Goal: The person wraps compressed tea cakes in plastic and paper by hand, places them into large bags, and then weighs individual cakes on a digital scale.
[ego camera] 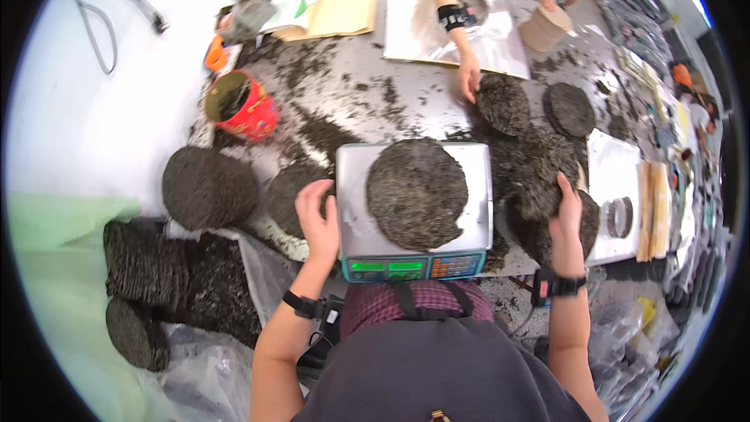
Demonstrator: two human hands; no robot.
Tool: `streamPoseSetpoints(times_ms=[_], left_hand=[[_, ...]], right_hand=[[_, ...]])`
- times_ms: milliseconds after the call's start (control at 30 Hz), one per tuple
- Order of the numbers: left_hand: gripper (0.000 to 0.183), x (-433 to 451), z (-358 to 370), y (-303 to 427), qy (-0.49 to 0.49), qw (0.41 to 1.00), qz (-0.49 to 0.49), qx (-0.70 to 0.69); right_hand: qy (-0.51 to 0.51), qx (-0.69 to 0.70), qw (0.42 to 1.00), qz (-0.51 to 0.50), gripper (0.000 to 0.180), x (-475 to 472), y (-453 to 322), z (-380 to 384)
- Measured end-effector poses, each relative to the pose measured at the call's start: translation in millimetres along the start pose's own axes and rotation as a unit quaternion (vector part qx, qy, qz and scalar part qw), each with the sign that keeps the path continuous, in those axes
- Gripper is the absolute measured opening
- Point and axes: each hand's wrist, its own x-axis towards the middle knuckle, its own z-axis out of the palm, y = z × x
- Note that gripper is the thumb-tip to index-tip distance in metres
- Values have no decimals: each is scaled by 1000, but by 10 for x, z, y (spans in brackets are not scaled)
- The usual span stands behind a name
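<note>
A round, dark cake of pressed leaf-like material [417, 194] lies on the steel pan of a digital scale [354, 217], whose displays glow green. At the pan's left edge is my left hand [318, 217], fingers curled apart and holding nothing, over a dark round cake [293, 196]. On the right, my right hand [568, 217] touches a clump of the same dark material [542, 179] above another round cake [589, 228]; whether it grips the clump is unclear. A co-worker's hand [469, 76] reaches to a cake [503, 104] behind the scale, at the right.
A red tin [258, 114] and a large dark cake [209, 187] stand left. Stacked cakes [143, 264] lie lower left beside clear plastic. Loose crumbs cover parts of the table. Right are a white board [609, 158] with a ring and wooden strips [651, 211]. Another person holds a tan cylinder [545, 28].
</note>
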Motion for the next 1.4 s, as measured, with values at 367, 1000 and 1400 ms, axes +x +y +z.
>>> streamPoseSetpoints(times_ms=[367, 1000, 1400], left_hand=[[102, -598, 143, -2095, 16, 798, -530, 285], [28, -495, -759, -1036, 79, 540, -430, -720], [74, -418, 675, 306, -95, 987, -124, -33]], right_hand=[[-166, -227, 958, 51, 43, -493, 903, 297], [-136, -70, 988, 34, 42, 866, 581, 1624], [-95, -675, 648, -339, 63, -335, 54, -48]])
